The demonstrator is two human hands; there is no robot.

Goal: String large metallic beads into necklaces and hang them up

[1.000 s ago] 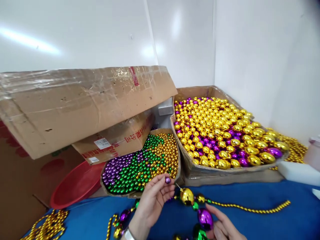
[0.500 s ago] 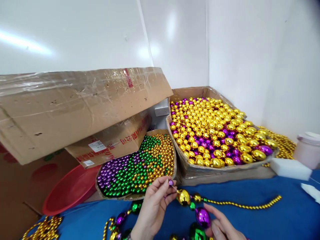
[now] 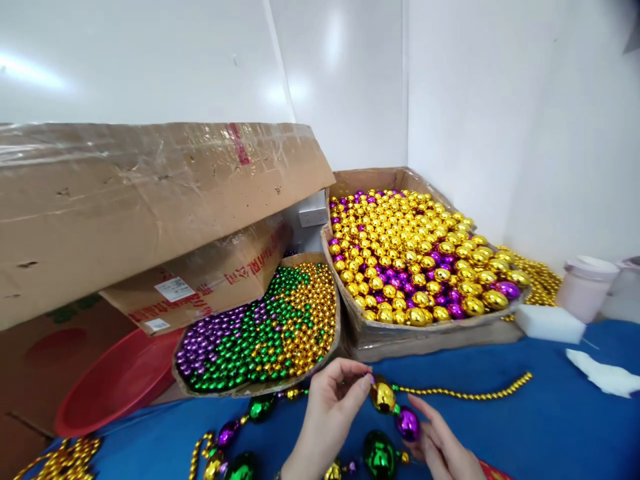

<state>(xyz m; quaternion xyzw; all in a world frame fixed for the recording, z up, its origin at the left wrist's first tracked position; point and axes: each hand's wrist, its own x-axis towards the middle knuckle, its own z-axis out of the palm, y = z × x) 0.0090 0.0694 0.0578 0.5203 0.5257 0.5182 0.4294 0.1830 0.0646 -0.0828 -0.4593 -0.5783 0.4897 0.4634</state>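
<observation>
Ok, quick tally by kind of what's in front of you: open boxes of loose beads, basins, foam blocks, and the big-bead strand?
Open boxes of loose beads: 2, the small-bead box and the big-bead box
Red basin: 1
White foam block: 1
Big-bead strand: 1
Total: 5

Small-bead box (image 3: 260, 330) left of big-bead box (image 3: 415, 260), both behind the hands, bead strand (image 3: 465, 393) before them on table (image 3: 550, 433)
</observation>
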